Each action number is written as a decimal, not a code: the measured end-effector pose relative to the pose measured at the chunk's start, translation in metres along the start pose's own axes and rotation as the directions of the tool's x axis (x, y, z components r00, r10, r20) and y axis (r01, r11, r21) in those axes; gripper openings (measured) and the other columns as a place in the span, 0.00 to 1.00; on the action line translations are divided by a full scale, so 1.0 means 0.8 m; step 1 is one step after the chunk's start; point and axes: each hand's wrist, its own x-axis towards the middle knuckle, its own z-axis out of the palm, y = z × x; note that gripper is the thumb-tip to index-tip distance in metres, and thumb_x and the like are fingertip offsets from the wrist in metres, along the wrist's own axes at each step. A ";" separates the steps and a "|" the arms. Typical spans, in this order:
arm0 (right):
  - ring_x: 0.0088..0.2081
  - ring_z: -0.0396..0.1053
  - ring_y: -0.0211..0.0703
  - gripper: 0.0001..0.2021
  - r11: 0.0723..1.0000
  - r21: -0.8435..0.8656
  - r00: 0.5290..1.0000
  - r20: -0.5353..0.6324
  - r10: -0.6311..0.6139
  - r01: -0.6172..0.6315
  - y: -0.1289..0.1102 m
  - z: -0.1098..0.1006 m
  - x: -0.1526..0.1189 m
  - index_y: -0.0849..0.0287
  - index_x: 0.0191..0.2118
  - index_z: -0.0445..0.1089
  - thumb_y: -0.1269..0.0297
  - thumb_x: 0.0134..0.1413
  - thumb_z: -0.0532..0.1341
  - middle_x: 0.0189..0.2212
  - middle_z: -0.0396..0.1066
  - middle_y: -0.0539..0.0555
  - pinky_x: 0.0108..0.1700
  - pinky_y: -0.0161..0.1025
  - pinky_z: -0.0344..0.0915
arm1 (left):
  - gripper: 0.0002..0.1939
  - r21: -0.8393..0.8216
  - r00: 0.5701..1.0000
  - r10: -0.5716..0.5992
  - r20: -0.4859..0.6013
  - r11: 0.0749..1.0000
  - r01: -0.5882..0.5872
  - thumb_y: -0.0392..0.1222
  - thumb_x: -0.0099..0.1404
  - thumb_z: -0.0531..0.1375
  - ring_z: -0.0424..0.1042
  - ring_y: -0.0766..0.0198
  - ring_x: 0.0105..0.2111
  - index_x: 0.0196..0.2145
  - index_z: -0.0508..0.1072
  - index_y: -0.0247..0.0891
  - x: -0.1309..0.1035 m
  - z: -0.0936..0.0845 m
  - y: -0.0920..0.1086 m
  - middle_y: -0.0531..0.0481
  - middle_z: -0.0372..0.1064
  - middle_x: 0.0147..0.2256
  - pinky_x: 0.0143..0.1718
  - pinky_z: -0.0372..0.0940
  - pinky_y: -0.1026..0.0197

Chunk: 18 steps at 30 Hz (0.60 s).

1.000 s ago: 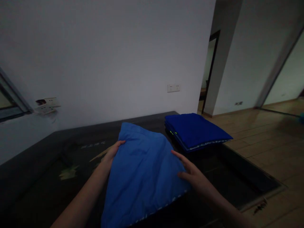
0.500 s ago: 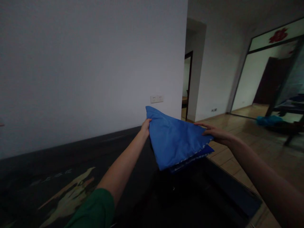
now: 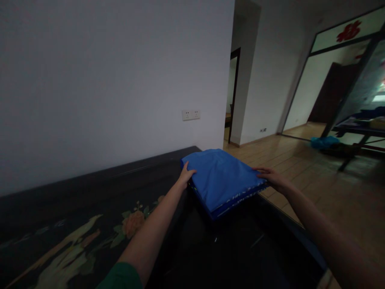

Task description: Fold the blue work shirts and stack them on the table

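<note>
Folded light-blue cloth [image 3: 221,176] lies flat atop darker blue stack [image 3: 231,204], prob. similar cloths, at dark table's far corner.

Blue cloth [image 3: 221,176] (flowered black table [image 3: 90,224])

- The table [image 3: 90,208] is dark, nearly black, with a painted pattern of pale leaves and an orange flower on its near left part.
- Its far edge runs along the white wall; its right edge borders the wooden floor [image 3: 331,188].
- A stack [image 3: 222,180] of folded blue cloths lies at the far right corner, the palest piece on top.
</note>
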 end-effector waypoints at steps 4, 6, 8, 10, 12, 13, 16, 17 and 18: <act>0.22 0.62 0.33 0.21 0.996 -0.039 0.995 -0.060 -0.082 0.080 -0.026 0.002 0.009 0.63 0.46 0.73 0.73 0.41 0.61 0.35 0.75 0.57 0.22 0.31 0.58 | 0.22 0.142 1.000 0.024 -0.002 0.990 -0.023 0.28 0.50 0.65 0.69 0.51 0.49 0.45 0.75 0.35 0.000 0.006 0.004 0.40 0.70 0.50 0.51 0.63 0.56; 0.21 0.61 0.33 0.21 0.991 -0.106 0.992 -0.079 -0.094 0.085 -0.031 0.001 0.011 0.64 0.45 0.74 0.74 0.41 0.60 0.33 0.75 0.56 0.22 0.31 0.58 | 0.19 0.200 0.999 0.044 0.004 0.979 -0.044 0.29 0.52 0.64 0.69 0.53 0.48 0.44 0.75 0.34 -0.002 0.009 0.005 0.40 0.71 0.49 0.50 0.63 0.57; 0.21 0.61 0.34 0.20 0.982 -0.177 0.993 -0.084 -0.088 0.072 -0.026 -0.002 0.010 0.64 0.44 0.74 0.75 0.42 0.59 0.31 0.75 0.55 0.23 0.32 0.58 | 0.19 0.269 0.998 0.061 0.006 0.961 -0.061 0.29 0.54 0.63 0.69 0.52 0.49 0.45 0.75 0.33 -0.008 0.008 0.005 0.38 0.70 0.49 0.51 0.63 0.57; 0.23 0.64 0.37 0.18 0.959 -0.279 0.994 -0.067 -0.082 0.060 -0.017 -0.005 0.011 0.64 0.43 0.75 0.74 0.43 0.58 0.31 0.75 0.56 0.25 0.34 0.61 | 0.20 0.349 0.996 0.088 -0.015 0.934 -0.077 0.29 0.54 0.63 0.66 0.49 0.53 0.46 0.73 0.32 -0.018 0.004 0.007 0.36 0.66 0.52 0.54 0.59 0.53; 0.28 0.69 0.42 0.15 0.902 -0.428 0.991 -0.083 -0.108 0.063 -0.012 -0.004 0.014 0.64 0.42 0.75 0.73 0.45 0.59 0.34 0.75 0.59 0.31 0.37 0.65 | 0.25 0.421 0.987 0.147 -0.057 0.900 -0.110 0.30 0.54 0.63 0.55 0.45 0.60 0.51 0.70 0.35 -0.035 0.004 0.013 0.36 0.56 0.60 0.60 0.51 0.48; 0.33 0.71 0.46 0.15 0.858 -0.507 0.982 -0.109 -0.155 0.080 -0.013 0.000 0.016 0.64 0.42 0.75 0.71 0.47 0.60 0.36 0.75 0.60 0.35 0.40 0.67 | 0.26 0.482 0.977 0.203 -0.064 0.864 -0.148 0.32 0.55 0.63 0.48 0.44 0.63 0.53 0.68 0.37 -0.046 0.007 0.017 0.37 0.48 0.64 0.62 0.46 0.45; 0.48 0.69 0.55 0.17 0.703 -0.681 0.917 -0.118 -0.381 0.204 -0.028 0.027 0.023 0.62 0.48 0.73 0.65 0.52 0.59 0.47 0.72 0.64 0.50 0.48 0.64 | 0.23 0.701 0.917 0.374 0.137 0.618 -0.357 0.41 0.63 0.59 0.41 0.41 0.65 0.56 0.67 0.40 -0.091 0.032 0.030 0.40 0.41 0.67 0.63 0.41 0.40; 0.51 0.67 0.55 0.18 0.657 -0.707 0.897 -0.075 -0.435 0.260 -0.034 0.042 0.024 0.61 0.50 0.71 0.63 0.54 0.58 0.50 0.70 0.64 0.54 0.50 0.62 | 0.22 0.734 0.884 0.385 0.266 0.513 -0.445 0.45 0.66 0.56 0.43 0.41 0.65 0.56 0.67 0.41 -0.107 0.044 0.032 0.40 0.44 0.66 0.62 0.42 0.39; 0.54 0.65 0.55 0.19 0.620 -0.721 0.886 -0.019 -0.464 0.309 -0.037 0.058 0.024 0.60 0.52 0.71 0.62 0.56 0.57 0.52 0.68 0.63 0.56 0.51 0.59 | 0.22 0.733 0.845 0.368 0.387 0.433 -0.524 0.50 0.68 0.53 0.44 0.42 0.64 0.58 0.66 0.44 -0.122 0.055 0.032 0.41 0.45 0.66 0.62 0.43 0.39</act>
